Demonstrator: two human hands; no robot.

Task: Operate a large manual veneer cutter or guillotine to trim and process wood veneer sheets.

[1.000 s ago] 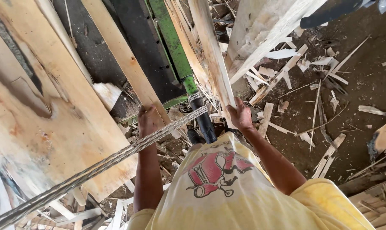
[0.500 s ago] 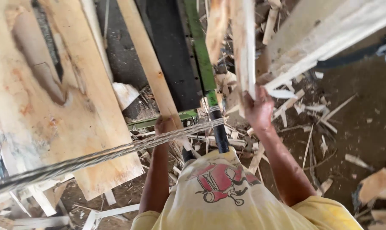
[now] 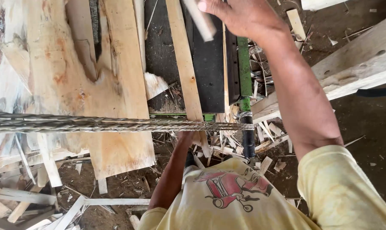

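The right hand grips a pale stick, which wants firm closed fingers; the left hand, under the cable, is hidden, its grip unclear.

Pale wood against dark ground and a green frame

We see a pale yellow shirt with a red and black print, tan planks streaked orange, a green bar, grey twisted cable, and dark brown dirt.
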